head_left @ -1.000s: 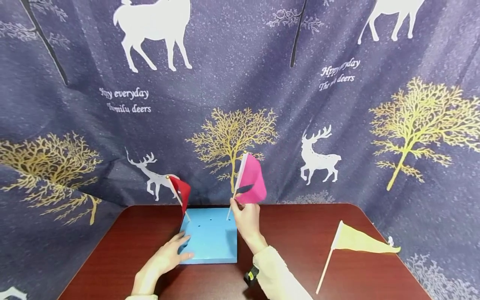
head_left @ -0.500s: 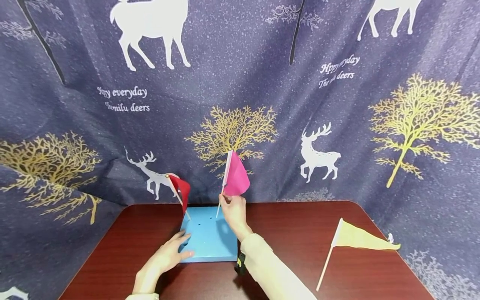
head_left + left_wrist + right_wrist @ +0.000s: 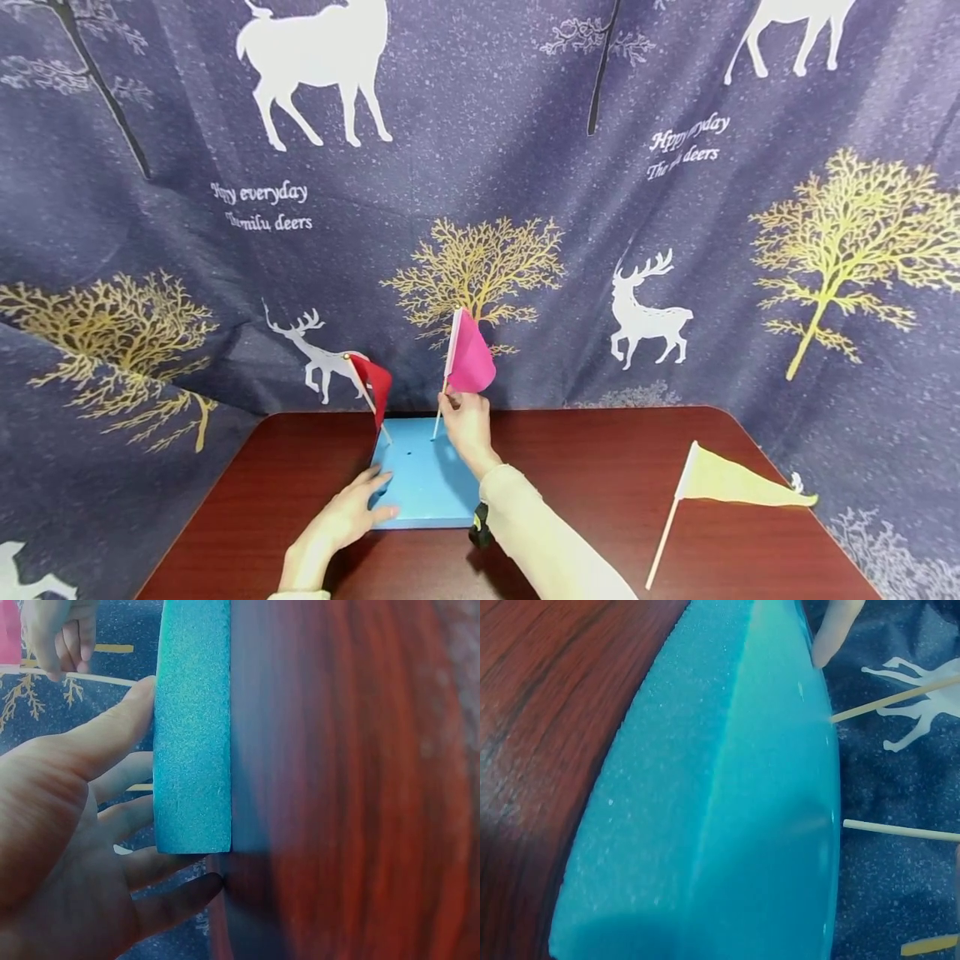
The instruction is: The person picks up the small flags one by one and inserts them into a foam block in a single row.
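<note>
My right hand (image 3: 468, 425) pinches the thin stick of a pink flag (image 3: 470, 357) and holds it nearly upright above the back of a blue foam block (image 3: 431, 487). In the right wrist view, the stick's lower tip (image 3: 847, 823) ends just short of the block's top face. A red flag (image 3: 377, 385) stands tilted left at the block's back left, its stick meeting the foam. My left hand (image 3: 347, 510) rests at the block's left side, thumb on top. Its fingers (image 3: 127, 817) are spread along the edge in the left wrist view.
A yellow pennant (image 3: 738, 479) on a stick lies on the right part of the reddish-brown table (image 3: 592, 467). A small dark hole (image 3: 408, 453) shows in the block's top. A dark printed cloth (image 3: 555, 192) hangs behind the table.
My right hand has carried the pink flag left, from above the block's back right corner to its back middle. My left hand stays against the block. The head view has shifted slightly.
</note>
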Tool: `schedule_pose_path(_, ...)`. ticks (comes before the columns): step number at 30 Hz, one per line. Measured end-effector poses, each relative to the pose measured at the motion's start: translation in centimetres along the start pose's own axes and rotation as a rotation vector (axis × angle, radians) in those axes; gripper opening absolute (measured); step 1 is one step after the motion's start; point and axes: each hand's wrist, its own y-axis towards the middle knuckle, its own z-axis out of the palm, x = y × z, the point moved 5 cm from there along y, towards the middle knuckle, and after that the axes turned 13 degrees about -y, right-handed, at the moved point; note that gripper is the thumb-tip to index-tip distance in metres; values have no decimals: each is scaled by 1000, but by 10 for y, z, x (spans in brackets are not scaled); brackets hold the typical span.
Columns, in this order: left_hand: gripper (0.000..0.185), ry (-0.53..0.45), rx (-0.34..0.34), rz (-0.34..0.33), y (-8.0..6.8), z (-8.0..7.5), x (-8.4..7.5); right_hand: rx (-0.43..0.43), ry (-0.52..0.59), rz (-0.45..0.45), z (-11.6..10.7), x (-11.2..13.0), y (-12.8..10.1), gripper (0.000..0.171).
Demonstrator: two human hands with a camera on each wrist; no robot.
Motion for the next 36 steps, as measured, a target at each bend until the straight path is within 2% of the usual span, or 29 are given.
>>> schedule_pose_path(7,62,11,0,12,-1,0,-3,17,-47,-12,6,2,-1,5)
schedule_pose_path(13,63,13,0,25,0,2,-3,99,-90,26,10,3,-3,7)
schedule_pose_path(17,62,17,-8,33,-2,1,-2,114,-143,-22,12,7,-3,20)
schedule_pose_path(20,62,15,-10,37,-2,1,-1,112,-149,-60,15,8,-4,34)
schedule_pose_path(22,63,17,-12,38,-2,1,-1,123,-144,-60,17,7,-6,37)
schedule_pose_path(29,62,27,-17,40,-2,0,-1,142,-123,9,21,-2,-10,3)
schedule_pose_path(36,62,25,-8,33,-1,1,1,147,-118,26,23,-3,-10,4)
